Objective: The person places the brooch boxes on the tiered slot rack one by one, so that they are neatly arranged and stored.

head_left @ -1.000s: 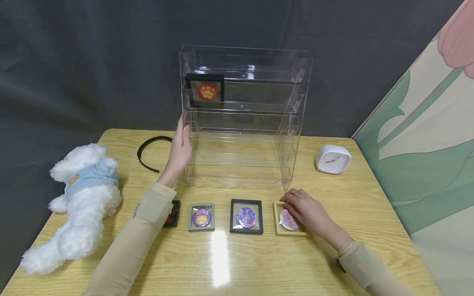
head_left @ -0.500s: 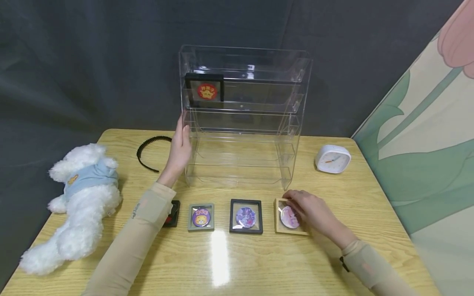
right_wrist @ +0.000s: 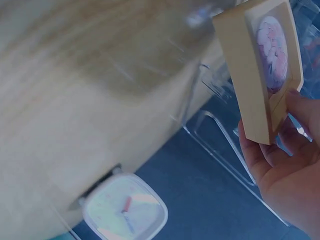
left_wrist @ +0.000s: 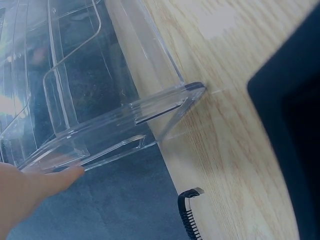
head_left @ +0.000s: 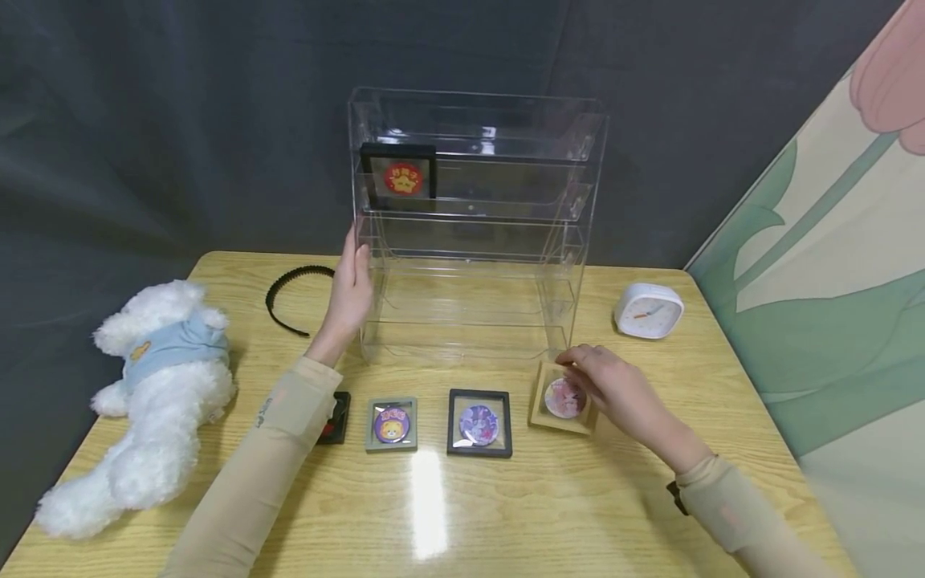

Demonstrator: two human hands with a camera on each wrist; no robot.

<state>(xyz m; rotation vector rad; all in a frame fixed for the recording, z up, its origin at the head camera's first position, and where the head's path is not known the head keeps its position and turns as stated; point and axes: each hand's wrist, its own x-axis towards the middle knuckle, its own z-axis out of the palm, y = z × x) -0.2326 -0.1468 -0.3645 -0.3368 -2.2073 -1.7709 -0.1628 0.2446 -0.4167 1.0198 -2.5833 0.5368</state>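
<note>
In the head view my right hand (head_left: 614, 393) pinches a tan square badge frame (head_left: 536, 413) with a pink round badge (head_left: 564, 398) inside. The right wrist view shows this tan frame (right_wrist: 245, 85) raised off the table, thumb on its front edge and fingers behind. My left hand (head_left: 352, 293) rests against the left side of a clear tiered display rack (head_left: 470, 313), and its extended digit (left_wrist: 62, 180) touches the outer wall in the left wrist view. A black frame with a red star badge (head_left: 402, 178) stands at the left of an upper tier.
On the table lie a black frame with a purple badge (head_left: 479, 425), a grey-green frame with a bear badge (head_left: 392, 425) and a dark frame (head_left: 336, 419) partly behind the left sleeve. A white clock (head_left: 649, 311), black headband (head_left: 278, 289) and white plush toy (head_left: 162, 393) surround them.
My right hand has lifted the tan frame from the table, tilting it and shifting it slightly toward the rack. The left hand keeps its place on the rack's side.
</note>
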